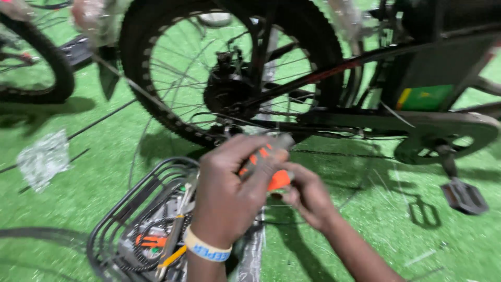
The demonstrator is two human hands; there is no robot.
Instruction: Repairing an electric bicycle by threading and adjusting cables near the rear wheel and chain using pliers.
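A green and yellow label [424, 97], oblong and set on the dark frame of a black bicycle [365, 57], shows at upper right; a crumpled clear plastic wrapper [44, 158] lies on the green artificial turf [94, 156] at left. In the middle, a person's left hand [229, 190], a pale wristband [205, 248] around its wrist, is curled around an orange and grey tool [266, 162], fingers closed over its handle. The right hand [308, 196] meets it from below, fingertips pinched on the orange end of the same tool; motion blur hides how tightly. The tool sits between both hands, just in front of the bicycle's fat rear wheel [224, 68] and above a black wire basket [133, 214]. The basket rests on the turf at lower left and holds a jumble of hand tools with orange and yellow handles. A chain runs from the wheel hub to the crank, where a flat pedal [464, 196] hangs near the ground. Another tyre [44, 52] stands at far left.
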